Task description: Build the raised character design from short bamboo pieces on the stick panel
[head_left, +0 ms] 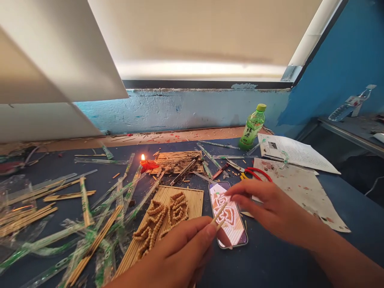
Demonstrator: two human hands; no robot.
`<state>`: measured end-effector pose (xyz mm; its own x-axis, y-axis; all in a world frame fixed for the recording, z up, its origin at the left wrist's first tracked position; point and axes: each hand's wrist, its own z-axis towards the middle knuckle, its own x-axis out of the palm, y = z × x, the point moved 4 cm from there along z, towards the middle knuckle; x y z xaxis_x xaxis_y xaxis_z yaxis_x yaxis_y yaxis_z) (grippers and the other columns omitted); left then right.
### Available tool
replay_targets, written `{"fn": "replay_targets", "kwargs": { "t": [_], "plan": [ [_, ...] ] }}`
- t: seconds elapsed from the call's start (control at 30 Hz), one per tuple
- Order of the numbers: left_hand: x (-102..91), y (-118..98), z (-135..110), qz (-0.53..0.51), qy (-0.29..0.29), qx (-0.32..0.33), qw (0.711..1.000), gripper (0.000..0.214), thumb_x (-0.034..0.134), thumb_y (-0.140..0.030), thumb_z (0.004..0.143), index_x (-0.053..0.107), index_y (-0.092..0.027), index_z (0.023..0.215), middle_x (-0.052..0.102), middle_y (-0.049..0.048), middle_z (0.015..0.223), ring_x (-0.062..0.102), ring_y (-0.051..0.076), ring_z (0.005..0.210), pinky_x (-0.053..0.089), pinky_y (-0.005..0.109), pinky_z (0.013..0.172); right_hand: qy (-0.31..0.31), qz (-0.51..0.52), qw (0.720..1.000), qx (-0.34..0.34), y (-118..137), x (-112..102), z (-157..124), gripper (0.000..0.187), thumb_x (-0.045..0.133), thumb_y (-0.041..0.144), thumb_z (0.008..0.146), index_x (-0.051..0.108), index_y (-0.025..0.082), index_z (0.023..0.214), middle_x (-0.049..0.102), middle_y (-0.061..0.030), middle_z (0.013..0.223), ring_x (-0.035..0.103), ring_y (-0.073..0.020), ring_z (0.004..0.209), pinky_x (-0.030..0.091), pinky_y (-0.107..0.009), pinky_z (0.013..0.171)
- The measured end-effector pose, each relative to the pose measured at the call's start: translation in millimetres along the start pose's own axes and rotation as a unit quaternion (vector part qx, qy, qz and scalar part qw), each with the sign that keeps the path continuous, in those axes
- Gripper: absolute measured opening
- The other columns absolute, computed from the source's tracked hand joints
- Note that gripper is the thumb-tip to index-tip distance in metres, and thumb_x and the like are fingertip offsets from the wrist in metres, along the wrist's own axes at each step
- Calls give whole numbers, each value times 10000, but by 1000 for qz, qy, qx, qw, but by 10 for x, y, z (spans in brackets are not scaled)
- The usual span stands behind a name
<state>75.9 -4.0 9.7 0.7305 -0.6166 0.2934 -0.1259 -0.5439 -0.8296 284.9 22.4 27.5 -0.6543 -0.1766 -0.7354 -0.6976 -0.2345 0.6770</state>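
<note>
My left hand (pixel 192 244) pinches a thin pale wooden chopstick (pixel 220 213) between thumb and forefinger, its tip pointing up and right. Above a lit smartphone (pixel 240 234) hovers my right hand (pixel 261 200), fingers apart and bent, near the chopstick's tip but holding nothing I can see. The phone's screen shows a picture of a pattern of beaded lines. Partly behind my left hand lies a panel of wooden sticks (pixel 196 198), with raised characters (pixel 178 206) built from small wooden pieces on it.
A burning red candle (pixel 144 164) stands by a charred stick mat (pixel 180 160) bearing a craft knife (pixel 184 171). Red-handled pliers (pixel 255 173) lie near stained paper (pixel 300 192) and an open booklet (pixel 297 154). Behind is a green tea bottle (pixel 252 127). Chopsticks (pixel 93 244) and plastic wrappers (pixel 51 244) litter the left.
</note>
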Motion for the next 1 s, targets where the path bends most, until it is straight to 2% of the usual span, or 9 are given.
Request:
{"fn": "replay_targets", "kwargs": {
  "t": [0.07, 0.17, 0.27, 0.37, 0.57, 0.67, 0.73, 0.83, 1.0],
  "plan": [
    [-22, -5, 30, 3, 17, 1, 1000, 409, 568, -621, 944, 625, -216, 929, 266, -102, 563, 177, 100, 482, 107, 250, 444, -35, -172, 982, 63, -322, -88, 85, 296, 515, 402, 1007, 685, 274, 1213, 706, -59, 1193, 656, -235, 1095, 512, -366, 965],
    [-53, -6, 50, -17, -3, 5, 1000, 412, 619, -626, 909, 590, -216, 875, 265, -100, 573, 177, 102, 501, 112, 245, 442, -64, -245, 957, 145, -820, -181, 163, 422, 576, 345, 929, 647, 109, 1272, 647, -225, 1209, 619, -378, 1124, 474, -538, 984],
    [-66, -8, 26, -46, -48, 17, 998, 410, 644, -613, 893, 552, -219, 827, 282, -88, 604, 165, 110, 539, 109, 240, 448, -66, -263, 946, 177, -1107, -218, 187, 427, 588, 300, 892, 621, 109, 1273, 624, -234, 1233, 622, -371, 1112, 485, -485, 941],
    [-64, -16, -9, -45, -54, 11, 997, 429, 645, -631, 886, 562, -216, 820, 302, -79, 618, 170, 107, 539, 104, 244, 455, -53, -260, 945, 189, -1175, -243, 202, 414, 632, 288, 840, 624, 149, 1229, 674, -178, 1118, 664, -319, 975, 501, -381, 809],
    [-99, -9, -21, -48, -70, 29, 996, 405, 600, -621, 925, 623, -218, 915, 273, -81, 619, 168, 115, 543, 116, 236, 453, -49, -238, 949, 202, -1030, -317, 219, 570, 684, 287, 776, 526, 156, 1307, 694, -83, 897, 664, -248, 741, 485, -314, 626],
    [-107, 3, -24, -33, -84, 32, 995, 393, 566, -609, 951, 647, -225, 966, 274, -81, 609, 183, 115, 523, 120, 234, 438, -61, -198, 961, 183, -797, -299, 95, 592, 680, 400, 845, 470, 193, 1359, 688, -47, 864, 656, -224, 694, 516, -316, 618],
    [-117, -35, -41, -13, -99, 42, 994, 416, 555, -630, 947, 665, -229, 971, 274, -80, 596, 206, 118, 513, 149, 235, 437, -22, -102, 985, 138, -570, -201, -44, 482, 609, 448, 928, 485, 241, 1345, 696, -35, 861, 661, -210, 672, 551, -307, 597],
    [-118, -144, -77, 23, -101, 56, 993, 447, 569, -668, 920, 694, -238, 913, 296, -71, 572, 255, 129, 519, 242, 249, 466, 61, 3, 997, 57, -198, -8, -269, 463, 585, 353, 951, 477, 314, 1400, 742, -58, 1041, 733, -223, 831, 627, -319, 727],
    [-113, -212, -94, 61, -100, 71, 991, 486, 534, -701, 919, 718, -251, 931, 324, -67, 539, 308, 138, 491, 349, 260, 484, 134, -3, 987, 85, 113, 193, -405, 751, 738, 337, 824, 434, 394, 1509, 625, -67, 1434, 654, -317, 1241, 601, -443, 982]
  ]
}}
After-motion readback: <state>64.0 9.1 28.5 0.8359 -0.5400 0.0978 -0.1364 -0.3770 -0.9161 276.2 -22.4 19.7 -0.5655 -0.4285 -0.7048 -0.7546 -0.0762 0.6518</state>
